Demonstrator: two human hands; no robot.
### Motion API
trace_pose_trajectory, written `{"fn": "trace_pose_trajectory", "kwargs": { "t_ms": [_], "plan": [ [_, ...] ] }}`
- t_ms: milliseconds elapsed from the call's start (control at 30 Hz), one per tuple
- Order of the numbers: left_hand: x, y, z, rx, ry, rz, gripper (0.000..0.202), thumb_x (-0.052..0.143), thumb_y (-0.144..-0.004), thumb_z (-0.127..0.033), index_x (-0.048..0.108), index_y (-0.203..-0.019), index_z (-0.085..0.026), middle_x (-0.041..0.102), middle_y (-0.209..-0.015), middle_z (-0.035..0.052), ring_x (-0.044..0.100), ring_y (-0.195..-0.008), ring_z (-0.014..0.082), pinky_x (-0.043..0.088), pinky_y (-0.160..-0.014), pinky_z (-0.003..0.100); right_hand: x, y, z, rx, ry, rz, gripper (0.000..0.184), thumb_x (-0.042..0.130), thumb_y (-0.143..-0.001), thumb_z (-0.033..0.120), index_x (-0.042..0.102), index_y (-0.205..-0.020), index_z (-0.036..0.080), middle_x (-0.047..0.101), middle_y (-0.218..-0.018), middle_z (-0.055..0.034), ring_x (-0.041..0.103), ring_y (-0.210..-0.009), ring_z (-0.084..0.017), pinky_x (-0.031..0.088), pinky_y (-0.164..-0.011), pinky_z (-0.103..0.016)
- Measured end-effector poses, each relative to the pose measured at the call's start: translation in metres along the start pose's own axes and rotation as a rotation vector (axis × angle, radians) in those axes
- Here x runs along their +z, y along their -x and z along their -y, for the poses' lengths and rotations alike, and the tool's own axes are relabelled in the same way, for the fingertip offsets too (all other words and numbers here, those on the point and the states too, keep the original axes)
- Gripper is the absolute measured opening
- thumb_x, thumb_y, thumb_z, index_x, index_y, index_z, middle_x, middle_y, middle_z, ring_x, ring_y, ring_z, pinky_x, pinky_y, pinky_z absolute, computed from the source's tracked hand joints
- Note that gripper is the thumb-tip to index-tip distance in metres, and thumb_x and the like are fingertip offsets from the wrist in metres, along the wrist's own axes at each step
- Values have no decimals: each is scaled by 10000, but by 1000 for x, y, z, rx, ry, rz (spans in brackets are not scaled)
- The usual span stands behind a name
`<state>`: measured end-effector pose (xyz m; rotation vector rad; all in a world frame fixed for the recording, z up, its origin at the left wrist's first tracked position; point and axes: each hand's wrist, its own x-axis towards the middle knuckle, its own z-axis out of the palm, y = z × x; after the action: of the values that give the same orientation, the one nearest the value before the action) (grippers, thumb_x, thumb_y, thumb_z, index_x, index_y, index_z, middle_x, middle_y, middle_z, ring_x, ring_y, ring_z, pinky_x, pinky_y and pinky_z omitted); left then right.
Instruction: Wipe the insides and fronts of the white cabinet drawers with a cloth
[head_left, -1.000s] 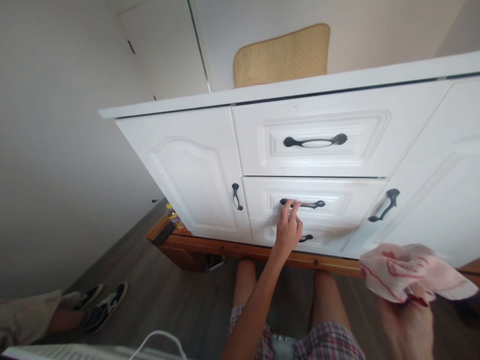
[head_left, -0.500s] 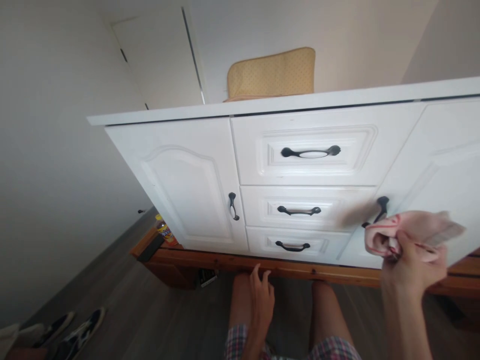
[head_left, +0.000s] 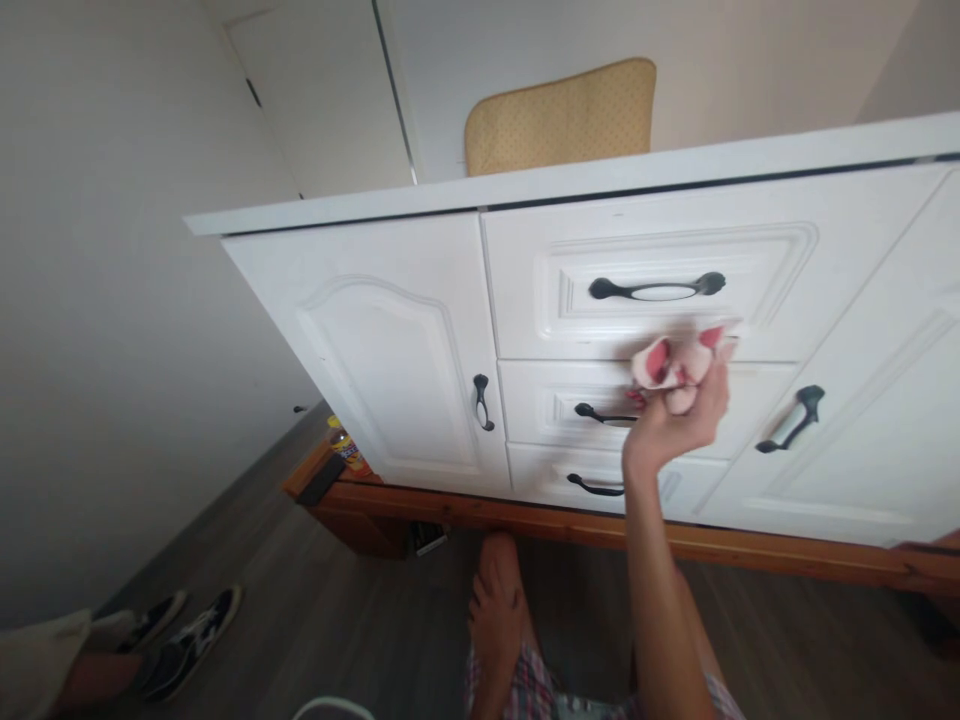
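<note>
My right hand [head_left: 675,420] is closed around a crumpled pink and red cloth [head_left: 675,362]. It presses the cloth against the white cabinet [head_left: 390,340], at the seam between the top drawer [head_left: 765,300] and the middle drawer [head_left: 540,400]. The cloth sits just below the top drawer's black handle [head_left: 656,289] and above the middle handle [head_left: 600,413]. My left hand [head_left: 496,610] lies low over my left knee, its fingers too blurred to read. All drawers and doors are closed.
A yellow cushion [head_left: 562,115] leans on the cabinet top. The cabinet stands on a wooden base [head_left: 750,545] with a small bottle [head_left: 346,448] at its left end. Another person's legs and dark shoes [head_left: 187,635] are at the lower left. A white cable [head_left: 334,708] loops at the bottom edge.
My left hand let go of the middle drawer handle and dropped to my knee. My right hand rose from the lower right and swung left, bringing the cloth onto the drawer fronts.
</note>
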<state>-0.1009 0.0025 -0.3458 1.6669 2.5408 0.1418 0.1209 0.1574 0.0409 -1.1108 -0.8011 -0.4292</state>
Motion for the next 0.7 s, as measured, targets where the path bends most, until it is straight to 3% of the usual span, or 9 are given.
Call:
{"fn": "trace_pose_trajectory", "kwargs": {
  "t_ms": [100,167,333,433,533,633,700],
  "plan": [
    [1,-1,-2,-22,-19,0,667,538,-1067,-410,462,-1712,-255,607,-1562,233,749,-1129,374,615,-907,479,28,43,23,-210,-74,22,562,455,-1015,164,649,-1542,175,604,-1604,-165,509,-1568,-345,405,-1295,-601],
    [2,-2,-1,-34,-12,3,660,552,-1066,-414,474,-1706,-272,613,-1557,222,749,-1126,371,614,-908,479,40,68,36,-316,-103,129,564,414,-1048,133,662,-1547,218,610,-1609,-137,459,-1613,-331,402,-1292,-573],
    [-3,-3,1,-35,14,24,688,580,-1046,-399,464,-1710,-259,626,-1529,224,740,-1144,373,606,-924,477,45,113,38,-583,-154,417,580,357,-1086,77,630,-1577,218,639,-1586,-112,376,-1665,-284,381,-1284,-474],
    [-6,-3,2,-15,13,29,690,578,-1045,-403,464,-1707,-249,624,-1519,235,739,-1143,370,603,-922,464,32,130,15,-714,-183,599,527,408,-1108,82,618,-1577,198,644,-1580,-103,366,-1670,-264,395,-1273,-434],
    [-6,-4,4,-13,17,25,684,558,-1057,-418,457,-1709,-236,630,-1503,234,749,-1124,360,600,-918,448,4,140,-26,-778,-144,714,508,465,-1108,86,613,-1580,199,638,-1588,-97,366,-1669,-261,409,-1269,-432],
    [-2,-5,8,3,35,41,706,532,-1059,-410,409,-1731,-233,624,-1514,231,750,-1134,359,599,-926,456,-34,136,-74,-713,-57,705,544,482,-1098,84,597,-1605,244,629,-1599,-99,381,-1661,-274,390,-1298,-489],
    [1,-7,11,5,55,65,712,510,-1059,-407,387,-1738,-229,614,-1530,232,747,-1152,361,598,-938,464,-59,123,-104,-603,-7,633,550,470,-1094,98,604,-1603,258,600,-1627,-112,382,-1659,-297,375,-1315,-548]
  ]
}}
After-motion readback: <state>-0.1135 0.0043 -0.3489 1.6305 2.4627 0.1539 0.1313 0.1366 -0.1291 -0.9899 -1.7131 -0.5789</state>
